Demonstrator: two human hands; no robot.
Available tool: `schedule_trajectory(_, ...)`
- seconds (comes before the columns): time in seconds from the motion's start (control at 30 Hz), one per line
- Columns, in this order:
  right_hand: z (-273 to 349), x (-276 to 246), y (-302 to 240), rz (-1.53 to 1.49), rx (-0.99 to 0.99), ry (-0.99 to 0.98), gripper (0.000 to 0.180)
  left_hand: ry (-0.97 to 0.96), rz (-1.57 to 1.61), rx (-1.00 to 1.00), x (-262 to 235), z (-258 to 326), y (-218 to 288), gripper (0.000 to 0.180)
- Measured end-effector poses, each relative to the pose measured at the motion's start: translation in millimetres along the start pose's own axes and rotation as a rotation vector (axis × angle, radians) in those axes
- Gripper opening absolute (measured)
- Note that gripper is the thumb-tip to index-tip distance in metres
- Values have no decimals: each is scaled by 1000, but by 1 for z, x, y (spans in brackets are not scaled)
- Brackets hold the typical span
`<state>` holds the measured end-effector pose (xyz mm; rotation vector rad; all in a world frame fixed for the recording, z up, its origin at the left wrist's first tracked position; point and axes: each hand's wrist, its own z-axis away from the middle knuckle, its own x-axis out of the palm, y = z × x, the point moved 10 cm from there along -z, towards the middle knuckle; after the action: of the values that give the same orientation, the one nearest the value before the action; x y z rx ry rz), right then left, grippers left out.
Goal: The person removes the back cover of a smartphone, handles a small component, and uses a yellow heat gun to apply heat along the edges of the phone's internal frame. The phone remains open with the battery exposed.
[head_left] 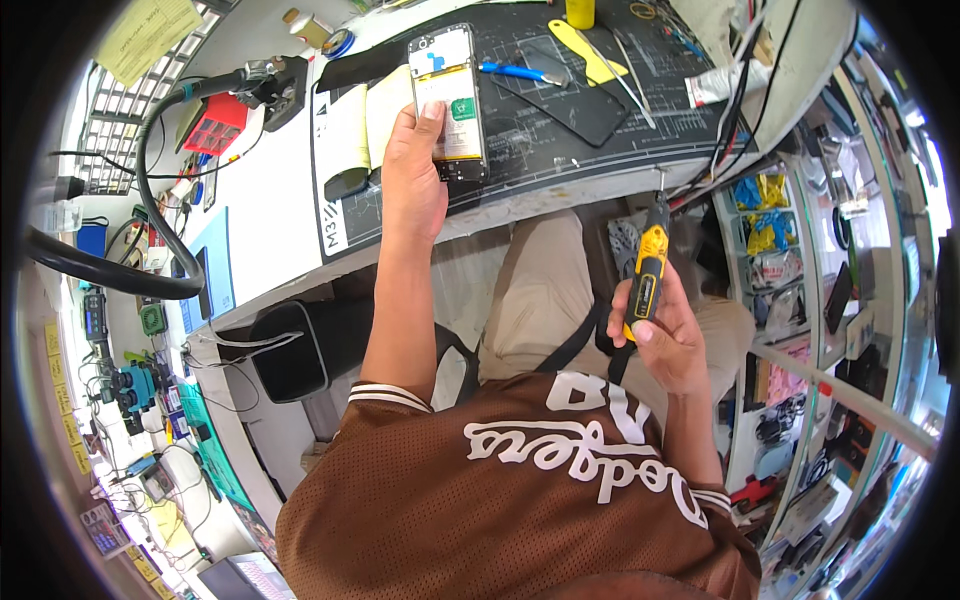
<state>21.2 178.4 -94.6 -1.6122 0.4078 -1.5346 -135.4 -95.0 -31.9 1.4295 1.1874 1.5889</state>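
My left hand (412,165) grips an opened smartphone (460,82) by its lower left side, over the near part of a black work mat (530,150). Its back cover is off, so the pale battery with a green label faces up. My right hand (672,340) is wrapped round a yellow and black electric screwdriver (651,262). The screwdriver points away from me, its thin bit near the bench's front edge, apart from the phone. Beside the phone on the mat are a blue-handled tool (515,71) and a thin dark panel (575,108).
A yellow spatula-like tool (580,50) and tweezers (630,82) lie farther back. A white tube (727,84) and hanging black cables (745,95) are at the right. Yellow cloth (388,112) lies left of the phone. A thick black flexible arm (150,160) curves over the left side.
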Motion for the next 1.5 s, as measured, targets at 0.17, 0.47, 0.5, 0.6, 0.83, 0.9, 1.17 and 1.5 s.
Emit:
schedule_trajectory(0.17,-17,-9,-2,-76,27,45,85,15,17,-15,-2,-5,-6,27)
schedule_trajectory(0.47,-38,0,-31,-39,-118,32,81,-9,264,-201,11,13,-27,28)
schedule_trajectory(0.5,-38,0,-31,-57,-126,1,78,-24,294,-223,18,17,-27,28)
schedule_trajectory(0.6,-32,-15,-26,-24,-132,8,60,-79,315,-278,30,29,-32,29)
schedule_trajectory(0.83,-16,-23,-22,578,-130,275,27,-211,279,-364,56,63,-40,34)
schedule_trajectory(0.9,-12,-21,-25,779,-99,348,24,-205,275,-381,59,70,-42,34)
schedule_trajectory(1.17,-28,19,-44,1244,-209,289,24,-275,213,-398,86,84,-41,35)
schedule_trajectory(1.5,-30,14,-69,1301,-294,343,18,-261,175,-397,106,95,-41,34)
